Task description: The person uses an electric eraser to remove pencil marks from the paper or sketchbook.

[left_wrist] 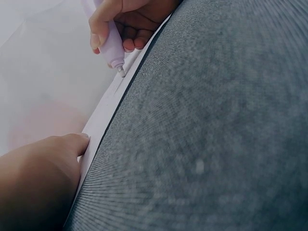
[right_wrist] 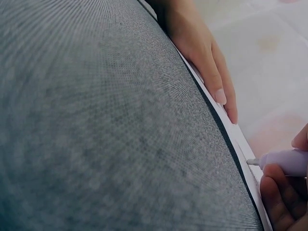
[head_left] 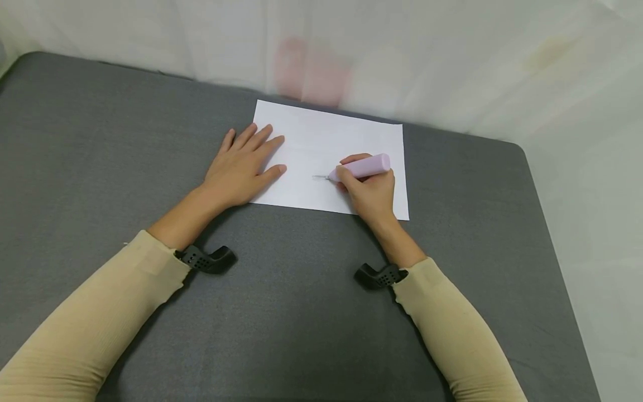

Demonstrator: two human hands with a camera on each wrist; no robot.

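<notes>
A white sheet of paper (head_left: 326,139) lies on the grey table (head_left: 100,139). My left hand (head_left: 241,167) rests flat on the sheet's left part, fingers straight and spread; the same hand (right_wrist: 207,57) shows in the right wrist view. My right hand (head_left: 369,190) grips a pale pink pen (head_left: 364,166), its tip on the paper beside a short grey line (head_left: 318,177). In the left wrist view the pen (left_wrist: 110,45) is pinched between the thumb and fingers of the right hand (left_wrist: 130,21). The right wrist view shows the pen's tip end (right_wrist: 284,161) over the paper's edge (right_wrist: 240,144).
The grey table reaches a white wall (head_left: 452,56) at the back, and its right edge (head_left: 547,234) drops to a pale floor. Black wrist mounts (head_left: 206,259) (head_left: 379,275) sit at both cream sleeves.
</notes>
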